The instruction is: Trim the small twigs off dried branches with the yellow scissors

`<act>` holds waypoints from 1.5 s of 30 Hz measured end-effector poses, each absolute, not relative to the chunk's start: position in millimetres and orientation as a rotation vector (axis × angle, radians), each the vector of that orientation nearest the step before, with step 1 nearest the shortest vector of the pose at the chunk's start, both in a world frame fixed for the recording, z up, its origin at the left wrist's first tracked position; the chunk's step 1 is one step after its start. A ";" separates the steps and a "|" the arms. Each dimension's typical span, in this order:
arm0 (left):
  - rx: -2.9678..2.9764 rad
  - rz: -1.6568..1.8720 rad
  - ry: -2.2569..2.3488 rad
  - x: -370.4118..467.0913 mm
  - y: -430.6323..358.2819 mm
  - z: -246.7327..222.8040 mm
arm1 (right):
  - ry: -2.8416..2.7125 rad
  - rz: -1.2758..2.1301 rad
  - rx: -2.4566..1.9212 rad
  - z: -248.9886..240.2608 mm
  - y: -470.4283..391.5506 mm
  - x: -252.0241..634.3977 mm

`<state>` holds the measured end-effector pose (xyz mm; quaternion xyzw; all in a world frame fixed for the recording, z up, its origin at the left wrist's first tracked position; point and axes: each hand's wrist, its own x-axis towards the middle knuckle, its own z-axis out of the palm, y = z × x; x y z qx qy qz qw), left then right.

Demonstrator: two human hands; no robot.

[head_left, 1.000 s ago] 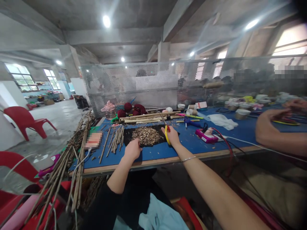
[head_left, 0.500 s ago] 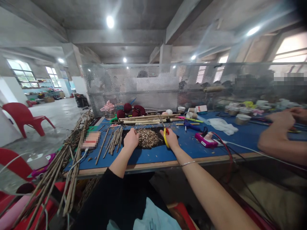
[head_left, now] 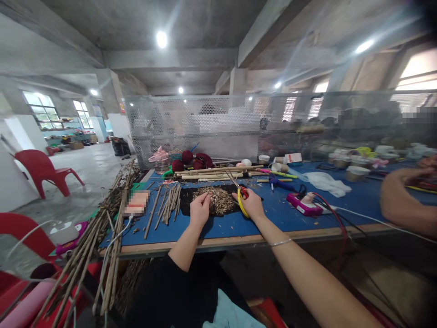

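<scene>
A pile of small cut twig pieces (head_left: pixel 221 200) lies on a black cloth (head_left: pixel 186 201) on the blue table. My left hand (head_left: pixel 200 210) is over the pile's left side, fingers pinched together; what they hold, if anything, is too small to name. At the pile's right edge my right hand (head_left: pixel 251 203) is closed around scissors (head_left: pixel 241 200) with yellow and red handles, their blades pointing up and away to the left. Several cut sticks (head_left: pixel 170 203) lie on the table left of the cloth.
Long branches (head_left: pixel 82 246) lean over the table's left end beside a phone (head_left: pixel 137 202) on a cable. Bamboo sticks (head_left: pixel 211 174) and dark red yarn balls (head_left: pixel 187 157) sit behind the pile. A purple power strip (head_left: pixel 303 205) and a person's arm (head_left: pixel 403 196) are at the right.
The view has shifted slightly, so the scene appears further right. My left hand has moved in over the left part of the pile. The scissors remain in my right hand.
</scene>
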<state>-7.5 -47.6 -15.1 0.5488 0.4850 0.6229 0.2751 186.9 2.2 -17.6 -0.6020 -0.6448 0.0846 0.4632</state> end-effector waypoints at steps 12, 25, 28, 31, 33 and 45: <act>1.249 1.500 1.074 -9.6 -42.4 -19.8 | -2.058 0.040 -1.221 -17.0 -27.4 131.7; 1.359 1.421 0.976 -9.4 -41.1 -21.8 | -2.046 0.032 -1.270 -20.6 -26.4 126.8; 1.340 1.416 0.976 -8.5 -42.6 -20.5 | -2.063 0.036 -1.291 -19.9 -27.5 127.0; 1.473 1.511 1.047 -10.0 -43.7 -18.1 | -2.071 0.031 -1.315 -18.9 -28.8 126.5; 1.561 1.550 1.082 -11.3 -43.9 -17.4 | -2.067 0.029 -1.329 -17.8 -29.7 126.0; 1.597 1.470 1.247 -14.4 -40.3 -24.5 | -2.056 0.066 -1.601 -7.3 -40.3 122.8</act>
